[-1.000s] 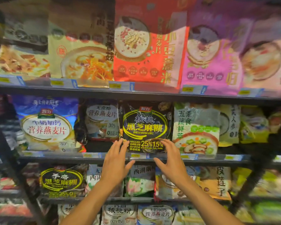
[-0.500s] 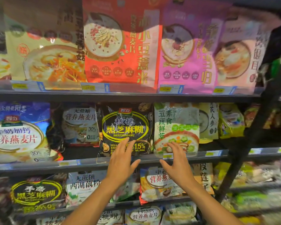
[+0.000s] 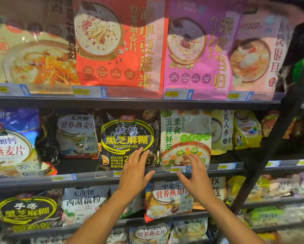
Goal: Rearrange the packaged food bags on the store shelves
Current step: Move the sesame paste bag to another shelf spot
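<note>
- Standing well to the left of the black sesame bag (image 3: 128, 136), on the same shelf, a blue oatmeal bag (image 3: 10, 143) runs off the frame's edge.
- Just left of the black sesame bag and set further back, a white oatmeal bag (image 3: 77, 136) stands upright, its right edge hidden behind the black one.
- The black sesame bag itself stands upright at the front of the middle shelf (image 3: 88, 178), its foot at the price rail.
- Directly above it, one shelf up, stands a red bag (image 3: 119, 46).
- The left hand (image 3: 135, 175) lies over the lower right of the black sesame bag, fingers straight and close together, thumb spread, grasping nothing.
- The right hand (image 3: 195, 173), just right of the black sesame bag, has its fingers spread, slightly bent and released. Its fingertips are at the lower front of a vegetable oatmeal bag (image 3: 184, 131); whether they touch cannot be told.
- That vegetable oatmeal bag stands right beside the black sesame bag.
- Further right, a yellow bag (image 3: 221, 131) is partly covered by it.
- Well to the right, a black post (image 3: 274, 138) slants across the shelves.
</note>
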Motion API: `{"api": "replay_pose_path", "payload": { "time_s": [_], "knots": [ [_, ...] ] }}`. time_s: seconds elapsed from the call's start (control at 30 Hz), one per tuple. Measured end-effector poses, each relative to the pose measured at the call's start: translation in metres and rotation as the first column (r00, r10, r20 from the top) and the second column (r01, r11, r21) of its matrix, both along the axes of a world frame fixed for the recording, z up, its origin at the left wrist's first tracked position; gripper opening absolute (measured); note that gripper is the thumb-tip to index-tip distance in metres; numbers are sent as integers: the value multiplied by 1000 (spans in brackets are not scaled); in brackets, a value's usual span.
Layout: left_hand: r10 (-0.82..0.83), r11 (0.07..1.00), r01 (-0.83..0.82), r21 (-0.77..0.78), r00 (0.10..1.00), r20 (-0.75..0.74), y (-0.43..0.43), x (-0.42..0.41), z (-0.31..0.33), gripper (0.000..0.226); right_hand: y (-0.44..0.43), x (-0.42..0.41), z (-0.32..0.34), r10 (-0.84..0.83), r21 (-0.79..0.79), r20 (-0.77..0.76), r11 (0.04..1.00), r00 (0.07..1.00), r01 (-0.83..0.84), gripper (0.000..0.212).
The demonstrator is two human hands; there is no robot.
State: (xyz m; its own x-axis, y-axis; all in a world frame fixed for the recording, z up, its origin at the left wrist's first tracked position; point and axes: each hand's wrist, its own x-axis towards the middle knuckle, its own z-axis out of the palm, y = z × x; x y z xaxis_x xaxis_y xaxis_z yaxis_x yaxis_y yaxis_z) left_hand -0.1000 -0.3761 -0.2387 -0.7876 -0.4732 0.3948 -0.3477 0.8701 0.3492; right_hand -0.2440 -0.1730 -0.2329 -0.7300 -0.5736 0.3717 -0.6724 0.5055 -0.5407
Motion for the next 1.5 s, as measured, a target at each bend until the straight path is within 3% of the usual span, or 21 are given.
{"api": "replay_pose_path", "payload": {
  "time_s": [0.3, 0.7, 0.93, 1.17, 1.5],
  "knots": [
    [22, 1000, -22, -4, 997, -69, -5, -6, -5, 76, -3, -12, -7, 32, 11, 6, 999, 999, -32, 73],
    [288, 957, -289, 29, 934, -211, -44, 15, 10, 82, -53, -1, -10, 218, -7, 30, 976, 976, -218, 73],
    [456, 881, -383, 277, 843, -285, -80, 27, 11, 107, -80, 11, -6, 241, -90, 91, 968, 966, -233, 68],
    [495, 766, -340, 546, 853, -163, -110, 30, -4, 117, -98, 17, -3, 314, -85, 126, 949, 941, -305, 73],
    [457, 753, -248, 610, 864, -213, -117, 30, -13, 108, -92, 6, -9, 284, -84, 207, 959, 936, -272, 83]
  ]
}}
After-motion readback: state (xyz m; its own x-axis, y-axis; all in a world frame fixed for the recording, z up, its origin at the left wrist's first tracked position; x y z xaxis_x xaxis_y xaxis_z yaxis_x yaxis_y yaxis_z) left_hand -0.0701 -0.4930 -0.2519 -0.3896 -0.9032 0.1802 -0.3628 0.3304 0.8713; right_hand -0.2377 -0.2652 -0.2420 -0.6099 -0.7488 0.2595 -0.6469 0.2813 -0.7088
